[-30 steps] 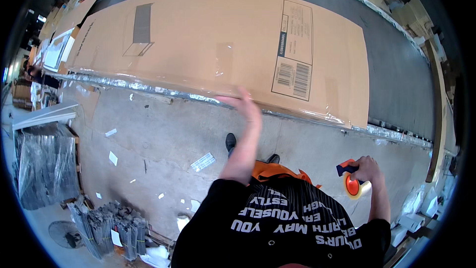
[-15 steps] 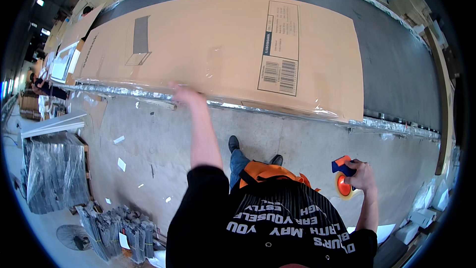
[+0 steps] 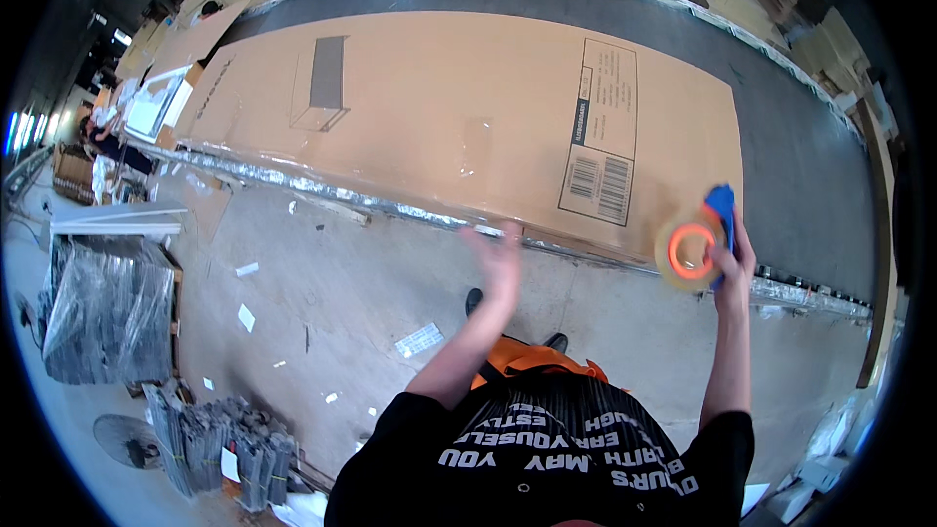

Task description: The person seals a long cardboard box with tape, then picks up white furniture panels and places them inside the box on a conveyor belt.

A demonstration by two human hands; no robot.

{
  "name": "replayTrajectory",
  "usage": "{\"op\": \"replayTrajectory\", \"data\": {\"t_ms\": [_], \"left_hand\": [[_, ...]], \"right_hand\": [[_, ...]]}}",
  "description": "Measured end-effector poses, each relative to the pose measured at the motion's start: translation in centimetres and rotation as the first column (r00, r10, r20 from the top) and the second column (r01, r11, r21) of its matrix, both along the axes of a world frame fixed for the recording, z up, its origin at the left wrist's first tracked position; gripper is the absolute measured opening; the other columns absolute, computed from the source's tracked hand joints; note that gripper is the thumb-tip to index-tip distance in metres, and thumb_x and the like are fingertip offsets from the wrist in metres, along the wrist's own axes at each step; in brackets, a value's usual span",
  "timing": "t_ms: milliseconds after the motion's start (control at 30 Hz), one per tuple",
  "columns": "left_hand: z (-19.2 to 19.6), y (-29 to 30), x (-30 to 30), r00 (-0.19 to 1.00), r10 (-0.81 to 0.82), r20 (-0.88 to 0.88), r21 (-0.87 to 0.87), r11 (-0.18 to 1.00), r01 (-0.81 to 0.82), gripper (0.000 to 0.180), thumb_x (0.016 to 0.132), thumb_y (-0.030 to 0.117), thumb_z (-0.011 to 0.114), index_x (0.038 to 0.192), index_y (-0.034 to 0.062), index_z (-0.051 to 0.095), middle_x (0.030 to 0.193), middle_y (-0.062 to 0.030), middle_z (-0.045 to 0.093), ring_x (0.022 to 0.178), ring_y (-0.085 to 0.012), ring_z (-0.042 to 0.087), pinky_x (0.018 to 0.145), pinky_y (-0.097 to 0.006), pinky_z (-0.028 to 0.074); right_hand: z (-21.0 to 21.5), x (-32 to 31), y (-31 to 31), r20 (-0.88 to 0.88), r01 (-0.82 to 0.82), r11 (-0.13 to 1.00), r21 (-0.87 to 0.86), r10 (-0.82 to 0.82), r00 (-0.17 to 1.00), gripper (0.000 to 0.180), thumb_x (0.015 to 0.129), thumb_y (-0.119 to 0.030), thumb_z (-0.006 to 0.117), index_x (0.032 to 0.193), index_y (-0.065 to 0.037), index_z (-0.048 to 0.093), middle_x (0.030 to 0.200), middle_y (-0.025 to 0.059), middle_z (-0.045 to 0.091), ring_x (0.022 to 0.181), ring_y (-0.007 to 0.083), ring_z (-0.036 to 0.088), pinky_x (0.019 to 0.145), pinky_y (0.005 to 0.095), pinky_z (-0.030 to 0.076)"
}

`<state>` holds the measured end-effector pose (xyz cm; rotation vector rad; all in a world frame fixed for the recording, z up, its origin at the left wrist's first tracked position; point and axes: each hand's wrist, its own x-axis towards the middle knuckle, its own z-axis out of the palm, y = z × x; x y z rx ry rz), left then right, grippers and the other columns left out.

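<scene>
A long, flat cardboard box [image 3: 410,107] lies on a dark conveyor belt [image 3: 810,166], with a printed label at its right end and shiny tape along its near edge. My left hand [image 3: 498,259], smeared by motion, is at that near edge with its fingers apart and nothing in it; whether it touches the cardboard I cannot tell. At the box's near right corner, my right hand [image 3: 734,254] grips a blue tape dispenser [image 3: 720,203]. Its roll of clear tape [image 3: 673,268] on an orange hub overlaps the corner in view.
A metal rail [image 3: 342,193] runs along the belt's near side. On the floor, a printed sheet [image 3: 420,340] lies among paper scraps. Wrapped grey stacks [image 3: 107,317] and a fan [image 3: 127,441] stand at left. Another person [image 3: 112,144] is at the far left.
My right hand has brought the tape dispenser up from beside my body to the box's right corner. My left hand has come away rightward and nearer along the edge. The whole view has shifted slightly.
</scene>
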<state>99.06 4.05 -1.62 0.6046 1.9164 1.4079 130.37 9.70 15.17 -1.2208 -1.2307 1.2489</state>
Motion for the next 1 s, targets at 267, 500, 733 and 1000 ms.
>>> {"op": "replayTrajectory", "data": {"t_ms": [267, 500, 733, 1000], "left_hand": [[2.4, 6.0, -16.1, 0.804, 0.586, 0.104, 0.338, 0.739, -0.582, 0.092, 0.084, 0.023, 0.071, 0.144, -0.0072, 0.008, 0.141, -0.0255, 0.033, 0.126, -0.0333, 0.040, 0.110, -0.044, 0.030], [0.6, 7.2, -12.1, 0.718, 0.658, -0.225, 0.235, 0.752, -0.616, 0.107, 0.077, 0.032, 0.076, 0.143, -0.0120, 0.004, 0.147, -0.0308, 0.013, 0.139, -0.0389, 0.015, 0.115, -0.044, 0.015], [0.7, 6.8, -12.5, 0.712, 0.632, -0.305, 0.096, 0.764, -0.638, 0.111, 0.077, 0.042, 0.073, 0.142, -0.0147, 0.002, 0.147, -0.0355, 0.011, 0.138, -0.0441, 0.015, 0.114, -0.044, 0.018], [1.4, 5.8, -13.3, 0.728, 0.601, -0.332, 0.186, 0.798, -0.574, 0.103, 0.077, 0.038, 0.074, 0.139, -0.0162, 0.013, 0.140, -0.0343, 0.026, 0.133, -0.0436, 0.025, 0.112, -0.043, 0.021]], "right_hand": [[-7.4, -12.5, 9.5, -0.258, -0.036, 0.989, -0.146, -0.003, 0.966, 0.062, 0.086, -0.013, 0.063, 0.140, 0.004, 0.039, 0.135, 0.0103, 0.047, 0.118, 0.0164, 0.048, 0.099, 0.0298, 0.039], [-12.1, -4.2, 16.3, 0.746, 0.013, 0.973, 0.230, -0.185, 0.640, 0.051, 0.094, -0.034, 0.052, 0.128, 0.005, 0.052, 0.135, 0.0216, 0.049, 0.126, 0.0308, 0.045, 0.106, 0.0395, 0.033], [-14.1, 3.3, 29.9, 0.969, -0.188, 0.955, 0.229, -0.242, -0.045, 0.057, 0.097, -0.043, 0.040, 0.138, -0.004, 0.043, 0.144, 0.0194, 0.039, 0.134, 0.0368, 0.032, 0.111, 0.0436, 0.023], [-13.5, 4.2, 42.8, 0.998, -0.218, 0.974, 0.068, -0.065, 0.023, 0.061, 0.096, -0.051, 0.036, 0.138, -0.008, 0.045, 0.141, 0.0186, 0.043, 0.133, 0.0353, 0.036, 0.109, 0.0452, 0.028]]}}
